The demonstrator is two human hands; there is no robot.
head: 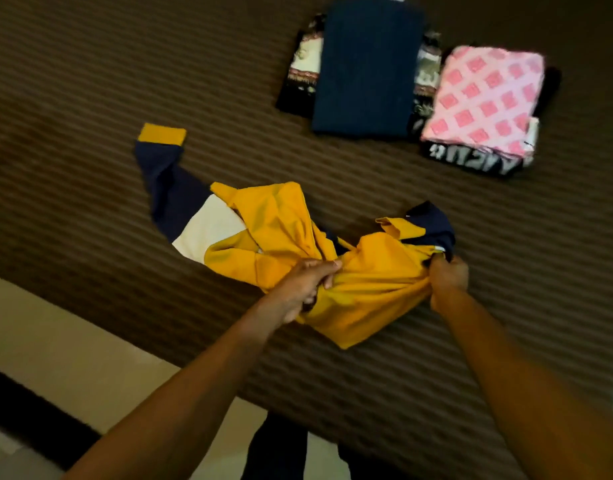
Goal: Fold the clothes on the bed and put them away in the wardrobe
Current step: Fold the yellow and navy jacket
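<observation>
A yellow shirt [363, 289] on the bed [90, 168] is gripped by the curled fingers of the left hand [303, 289] and right hand [447, 282]; folded clothes [367, 71] are seen beyond.

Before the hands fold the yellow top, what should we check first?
1. Left hand grips the yellow, navy and cream long-sleeved top: ok.
2. Right hand grips it too: ok.
3. Top lies flat: not ok, bunched.
4. Navy sleeve with yellow cuff is stretched out: ok.
5. Folded navy garment and folded pink patterned garment sit clear of it: ok.
6. Wardrobe open: cannot tell.
</observation>
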